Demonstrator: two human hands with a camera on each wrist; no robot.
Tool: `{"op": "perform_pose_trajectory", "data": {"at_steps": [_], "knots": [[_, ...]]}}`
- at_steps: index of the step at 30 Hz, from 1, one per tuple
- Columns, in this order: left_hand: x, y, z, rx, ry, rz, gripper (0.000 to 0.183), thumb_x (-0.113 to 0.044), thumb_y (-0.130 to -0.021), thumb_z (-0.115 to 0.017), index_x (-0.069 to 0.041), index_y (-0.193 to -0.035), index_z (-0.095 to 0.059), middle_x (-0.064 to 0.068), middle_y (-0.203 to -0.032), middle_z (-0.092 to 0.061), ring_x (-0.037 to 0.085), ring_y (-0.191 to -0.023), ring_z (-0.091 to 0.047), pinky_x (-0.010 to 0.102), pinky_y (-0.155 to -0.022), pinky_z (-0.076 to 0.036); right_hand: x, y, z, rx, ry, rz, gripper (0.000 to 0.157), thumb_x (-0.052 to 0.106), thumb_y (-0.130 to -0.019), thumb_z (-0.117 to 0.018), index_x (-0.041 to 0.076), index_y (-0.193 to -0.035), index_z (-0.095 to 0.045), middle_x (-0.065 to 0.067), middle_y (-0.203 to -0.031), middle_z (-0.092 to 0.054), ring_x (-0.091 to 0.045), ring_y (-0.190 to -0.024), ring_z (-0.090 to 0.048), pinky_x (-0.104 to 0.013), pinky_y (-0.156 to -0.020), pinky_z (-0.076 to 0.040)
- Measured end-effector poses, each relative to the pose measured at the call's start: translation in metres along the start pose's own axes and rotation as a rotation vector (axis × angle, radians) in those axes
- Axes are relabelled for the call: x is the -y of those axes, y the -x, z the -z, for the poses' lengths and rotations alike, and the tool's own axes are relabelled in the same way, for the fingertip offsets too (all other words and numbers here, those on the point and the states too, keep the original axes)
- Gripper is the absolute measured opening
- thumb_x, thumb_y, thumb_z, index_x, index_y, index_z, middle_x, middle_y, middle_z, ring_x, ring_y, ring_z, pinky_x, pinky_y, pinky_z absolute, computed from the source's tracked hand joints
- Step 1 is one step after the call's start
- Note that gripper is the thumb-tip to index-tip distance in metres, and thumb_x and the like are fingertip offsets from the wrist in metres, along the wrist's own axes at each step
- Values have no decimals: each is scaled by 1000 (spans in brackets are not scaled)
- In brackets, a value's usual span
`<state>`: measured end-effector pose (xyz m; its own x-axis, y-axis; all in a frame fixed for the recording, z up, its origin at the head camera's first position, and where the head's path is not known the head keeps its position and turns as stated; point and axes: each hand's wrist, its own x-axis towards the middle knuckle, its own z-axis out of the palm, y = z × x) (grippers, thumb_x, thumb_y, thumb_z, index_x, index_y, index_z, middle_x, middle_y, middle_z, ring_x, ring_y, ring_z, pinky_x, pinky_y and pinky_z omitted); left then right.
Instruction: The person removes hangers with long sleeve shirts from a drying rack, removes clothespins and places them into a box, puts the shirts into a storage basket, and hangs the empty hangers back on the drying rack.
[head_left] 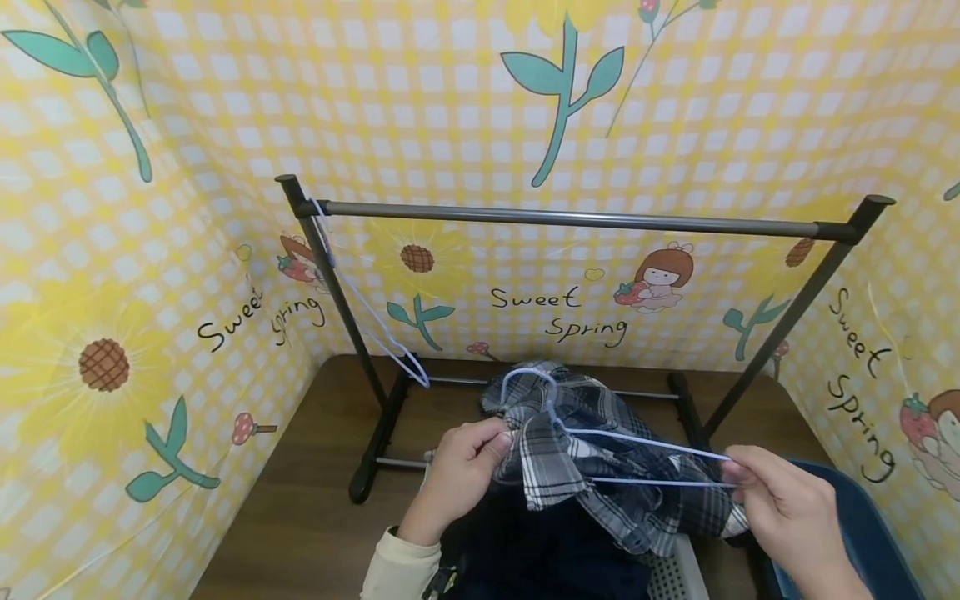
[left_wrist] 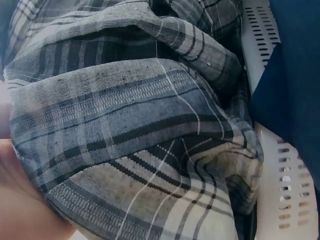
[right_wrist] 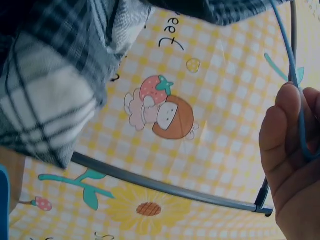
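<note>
A dark plaid shirt (head_left: 622, 400) is bunched in front of me; its folds fill most of the left wrist view. My left hand (head_left: 453, 479) grips it near the collar. A light blue wire hanger (head_left: 637, 435) lies across the shirt, partly inside it, with its hook standing near the collar. My right hand (head_left: 795, 512) pinches the hanger's outer end, to the right of the shirt. In the right wrist view, the bent end of the hanger (right_wrist: 302, 120) runs between the fingers and thumb. The hanger's other end is hidden by the cloth.
Behind the shirt stands a garment rack (head_left: 570, 217) on a brown table (head_left: 292, 508). A second hanger (head_left: 375, 333) hangs at its left end. Dark cloth (head_left: 547, 542) and a white perforated basket (head_left: 678, 575) lie below the shirt. A blue bin (head_left: 862, 517) is at right.
</note>
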<state>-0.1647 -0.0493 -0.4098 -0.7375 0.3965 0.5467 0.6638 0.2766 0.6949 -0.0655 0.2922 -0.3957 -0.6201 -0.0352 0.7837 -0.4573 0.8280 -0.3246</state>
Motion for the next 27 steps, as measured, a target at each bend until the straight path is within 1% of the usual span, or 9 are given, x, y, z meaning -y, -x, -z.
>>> {"op": "perform_pose_trajectory", "data": {"at_steps": [3, 4, 6, 11, 14, 17, 20, 23, 27], "knots": [[0, 1, 2, -9, -7, 14, 26, -17, -94, -58, -22, -69, -52, -13, -60, -38, 7, -56, -39, 27, -54, -36, -1, 1, 7, -1, 10, -64, 19, -12, -76, -69, 6, -82, -66, 2, -68, -61, 6, -54, -53, -10, -54, -44], [0, 1, 3, -14, -5, 17, 25, -17, -94, -58, -22, -70, -53, -13, -60, -38, 7, -55, -39, 27, -53, -36, -1, 2, 9, -7, 3, -78, 22, -15, -74, -70, 6, -82, -67, 2, -67, -61, 6, -53, -53, -10, -53, -44], [0, 1, 4, -21, -2, 20, 24, -17, -94, -58, -22, -71, -54, -13, -60, -38, 7, -55, -39, 27, -52, -36, -3, 2, 13, -14, 0, -95, 23, -16, -72, -70, 5, -82, -67, 3, -66, -60, 5, -52, -54, -10, -52, -44], [1, 1, 6, -25, -3, 35, 22, -18, -95, -57, -21, -73, -56, -13, -61, -38, 6, -54, -39, 25, -50, -36, -8, 3, 21, -47, -11, -115, 20, -14, -77, -68, 5, -80, -67, 6, -65, -59, 5, -50, -54, -9, -51, -44], [2, 2, 6, -36, -9, 43, 22, -19, -95, -56, -21, -73, -57, -13, -62, -39, 6, -55, -40, 24, -50, -36, -11, 3, 27, -78, -8, -153, 18, -14, -79, -66, 3, -79, -66, 7, -62, -57, 6, -48, -53, -9, -50, -43], [4, 3, 6, -70, -23, 19, 21, -16, -95, -57, -20, -75, -58, -13, -65, -43, 6, -57, -42, 25, -52, -38, -13, 2, 34, -103, 3, -199, 15, -14, -81, -64, 1, -78, -66, 9, -61, -56, 7, -47, -52, -7, -50, -42], [7, 4, 6, -114, -53, -27, 19, -12, -94, -57, -19, -77, -59, -12, -70, -48, 7, -64, -46, 25, -57, -39, -14, 2, 39, -116, 10, -210, 13, -13, -81, -64, -1, -78, -66, 11, -61, -55, 8, -47, -51, -7, -49, -42], [10, 4, 6, -134, -73, -61, 18, -10, -93, -58, -18, -78, -60, -11, -75, -50, 8, -71, -47, 25, -62, -39, -14, 2, 42, -124, -7, -214, 13, -15, -81, -63, -2, -79, -66, 11, -62, -55, 9, -50, -51, -8, -48, -42], [13, 5, 5, -143, -49, -88, 17, -9, -93, -58, -17, -79, -62, -8, -76, -51, 10, -74, -47, 25, -64, -39, -15, 3, 45, -132, -6, -245, 14, -15, -82, -63, -2, -79, -67, 13, -62, -55, 9, -52, -50, -8, -46, -42]]}}
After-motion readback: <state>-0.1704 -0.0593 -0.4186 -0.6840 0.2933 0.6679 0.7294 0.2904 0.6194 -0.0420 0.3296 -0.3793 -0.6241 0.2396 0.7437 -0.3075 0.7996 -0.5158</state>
